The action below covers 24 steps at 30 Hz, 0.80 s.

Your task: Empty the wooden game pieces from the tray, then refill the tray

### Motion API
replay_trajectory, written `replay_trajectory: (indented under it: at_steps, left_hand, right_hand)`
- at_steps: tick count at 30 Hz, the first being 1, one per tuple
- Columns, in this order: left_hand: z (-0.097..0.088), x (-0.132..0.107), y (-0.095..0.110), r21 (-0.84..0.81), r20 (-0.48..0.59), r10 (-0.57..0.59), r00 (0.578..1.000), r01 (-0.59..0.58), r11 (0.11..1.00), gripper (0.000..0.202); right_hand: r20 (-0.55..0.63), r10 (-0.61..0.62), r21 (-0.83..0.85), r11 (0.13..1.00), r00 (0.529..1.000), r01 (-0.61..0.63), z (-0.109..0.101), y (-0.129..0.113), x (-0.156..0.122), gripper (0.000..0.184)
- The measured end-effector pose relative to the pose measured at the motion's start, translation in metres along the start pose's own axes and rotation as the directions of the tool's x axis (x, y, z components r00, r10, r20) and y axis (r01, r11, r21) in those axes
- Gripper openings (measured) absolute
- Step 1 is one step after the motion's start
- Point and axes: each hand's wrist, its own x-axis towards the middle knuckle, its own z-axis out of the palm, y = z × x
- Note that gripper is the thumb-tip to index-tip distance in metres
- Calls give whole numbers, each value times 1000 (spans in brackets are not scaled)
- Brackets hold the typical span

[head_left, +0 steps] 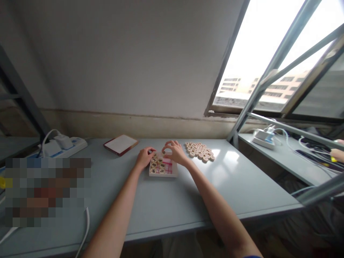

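Note:
A small shallow white box (172, 172) lies on the grey table (166, 204) in front of me, partly filled with several round wooden chess pieces (158, 165) in rows. My left hand (144, 157) rests against the box's left edge with its fingers curled. My right hand (176, 152) hovers over the box's far right corner, its fingertips pinched on a round wooden piece (163, 152). A loose group of several more wooden pieces (200, 151) lies on the table just right of my right hand.
A red-edged box lid (120, 144) lies at the back left. A white power strip (63, 146) with plugs and cables sits at far left. Another power strip (263, 138) and cables are on the right-hand table, where another person's hand (338, 154) shows. A window frame (268, 68) stands at right.

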Motion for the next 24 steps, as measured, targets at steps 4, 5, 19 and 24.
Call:
replay_trajectory:
  at_steps: [4, 5, 19, 24]
  left_hand:
    - [-1, -2, 1, 21, 8, -4, 1000, 4, 1000, 20]
    - [-1, -2, 1, 22, 5, -5, 1000, 5, 1000, 20]
    - [1, -3, 0, 22, -2, 5, 1000, -5, 1000, 21]
    - [1, -3, 3, 35, -5, 1, 1000, -1, 999, 19]
  right_hand:
    - [-147, 241, -50, 967, 959, -250, -10, 30, -8, 23]
    - [-173, 305, -80, 943, 937, -322, -11, 39, -11, 21]
    - [-88, 206, 3, 978, 975, -207, -19, 35, -12, 21]
    - [158, -104, 103, 991, 982, 88, -14, 4, -11, 29]
